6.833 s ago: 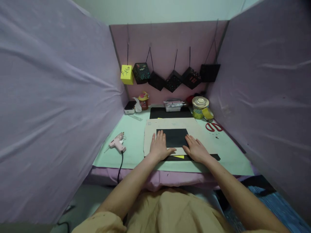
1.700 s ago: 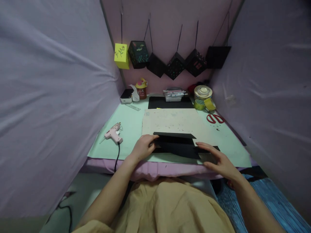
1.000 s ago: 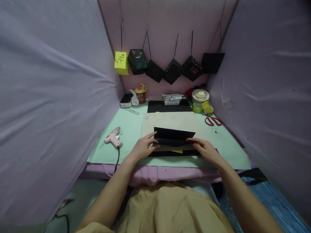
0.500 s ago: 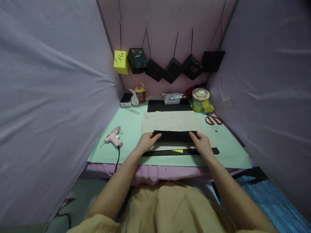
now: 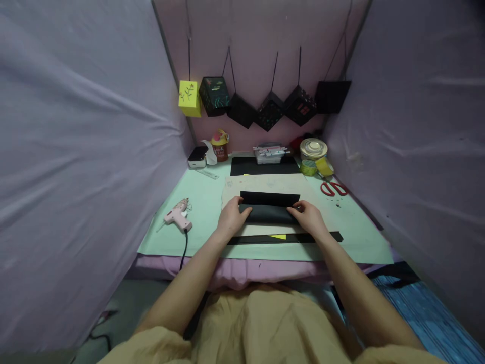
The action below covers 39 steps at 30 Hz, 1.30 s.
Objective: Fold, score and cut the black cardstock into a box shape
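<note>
A folded sheet of black paper [image 5: 268,214] is held between my two hands over a pale, stained board [image 5: 273,182]. My left hand [image 5: 232,216] grips its left end, thumb on the near face and fingers behind. At the right end, my right hand [image 5: 307,216] pinches the paper the same way. The far flap of the sheet stands up behind the fold, and the near part bulges toward me. Closer to the table's front edge lie black paper strips [image 5: 303,237] with a small yellow piece [image 5: 279,236] on them.
A pink glue gun [image 5: 179,216] lies at left, its cord running off the front edge. Red-handled scissors [image 5: 334,189], tape rolls [image 5: 315,167] and a tub of pens [image 5: 270,153] stand right and back. Decorated boxes [image 5: 214,96] hang on the rear wall.
The black paper has opened into two parts, with a far flap now showing behind the near one. My right hand has shifted slightly left and my left hand slightly right and up.
</note>
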Tool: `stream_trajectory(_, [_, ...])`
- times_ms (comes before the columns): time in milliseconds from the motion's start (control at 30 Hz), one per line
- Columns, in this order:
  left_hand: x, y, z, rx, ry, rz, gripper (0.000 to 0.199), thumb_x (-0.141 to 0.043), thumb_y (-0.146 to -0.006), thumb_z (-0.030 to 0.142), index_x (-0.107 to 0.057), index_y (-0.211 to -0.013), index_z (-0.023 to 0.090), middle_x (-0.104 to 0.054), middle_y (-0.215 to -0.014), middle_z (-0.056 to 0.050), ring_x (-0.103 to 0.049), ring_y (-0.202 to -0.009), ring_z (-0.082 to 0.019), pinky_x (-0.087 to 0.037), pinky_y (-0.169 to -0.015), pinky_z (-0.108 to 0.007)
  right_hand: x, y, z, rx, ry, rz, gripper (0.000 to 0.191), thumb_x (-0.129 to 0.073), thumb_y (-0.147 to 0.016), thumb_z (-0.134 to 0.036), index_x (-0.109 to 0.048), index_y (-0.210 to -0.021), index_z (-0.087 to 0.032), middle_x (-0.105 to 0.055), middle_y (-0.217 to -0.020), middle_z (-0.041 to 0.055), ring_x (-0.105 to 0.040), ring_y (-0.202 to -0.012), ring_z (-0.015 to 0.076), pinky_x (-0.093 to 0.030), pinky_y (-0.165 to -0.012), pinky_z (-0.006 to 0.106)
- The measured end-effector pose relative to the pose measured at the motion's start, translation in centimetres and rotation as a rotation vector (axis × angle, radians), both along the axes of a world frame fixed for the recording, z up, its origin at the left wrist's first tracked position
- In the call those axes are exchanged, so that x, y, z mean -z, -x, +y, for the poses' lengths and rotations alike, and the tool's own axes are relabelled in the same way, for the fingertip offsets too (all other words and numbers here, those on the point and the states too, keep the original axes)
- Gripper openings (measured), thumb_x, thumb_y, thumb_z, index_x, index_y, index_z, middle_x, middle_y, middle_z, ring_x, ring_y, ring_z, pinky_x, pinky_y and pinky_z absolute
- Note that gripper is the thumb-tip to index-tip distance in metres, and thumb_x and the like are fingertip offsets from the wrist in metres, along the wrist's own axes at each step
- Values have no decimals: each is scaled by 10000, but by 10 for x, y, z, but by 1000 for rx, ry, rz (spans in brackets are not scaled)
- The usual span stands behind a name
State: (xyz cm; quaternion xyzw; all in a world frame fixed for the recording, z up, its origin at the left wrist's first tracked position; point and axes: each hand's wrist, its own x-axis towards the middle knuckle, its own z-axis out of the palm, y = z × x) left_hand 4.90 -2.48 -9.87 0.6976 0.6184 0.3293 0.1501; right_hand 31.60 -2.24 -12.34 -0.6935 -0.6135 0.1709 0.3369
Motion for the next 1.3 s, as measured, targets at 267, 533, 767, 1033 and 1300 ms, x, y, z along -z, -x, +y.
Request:
stream_trajectory(267, [5,-17,-20,128,-442,428,316,-504,-874,97,-617,-1150,202,-519,-1339,-148,-442,-1280,-321,-330,-1051,-502,-2,-5,9,-44,32,48,291,-637,-742,-472,-683,-813,-194,-685,-777,54,-611,-738,213,-409,-659,303])
stream_trajectory(533, [9,-50,-50,158,-233,50,383,-608,-847,258,-546,-1210,152,-497,-1258,-170,-497,-1187,-296,-425,-999,-457,-5,-9,9,-53,46,106,336,-622,-740,-503,-685,-792,-178,-693,-736,49,-619,-704,203,-418,-638,295])
stream_trajectory(767, [10,-70,-31,255,-245,352,640,-656,-798,237,-428,-1395,263,-307,-1544,-116,-171,-1444,-342,-113,-1138,-620,-13,-8,-1,-68,87,86,333,-579,-782,-486,-678,-824,-171,-688,-696,43,-601,-593,181,-407,-568,282])
stream_trajectory(1033, [14,-74,-17,249,-171,428,588,-628,-830,359,-462,-1387,267,-366,-1522,-110,-207,-1436,-334,-133,-1137,-608,-59,-40,-12,-34,22,-231,428,-553,-833,-570,-697,-995,-202,-711,-757,71,-637,-700,228,-407,-621,307])
stream_trajectory(1300, [13,-74,-18,228,-132,344,551,-498,-896,557,-486,-1380,296,-364,-1533,-68,-190,-1451,-311,-78,-1141,-642,-70,-23,38,-439,73,-207,469,-677,-795,-342,-631,-1227,-165,-690,-1183,105,-655,-1004,204,-479,-842,262])
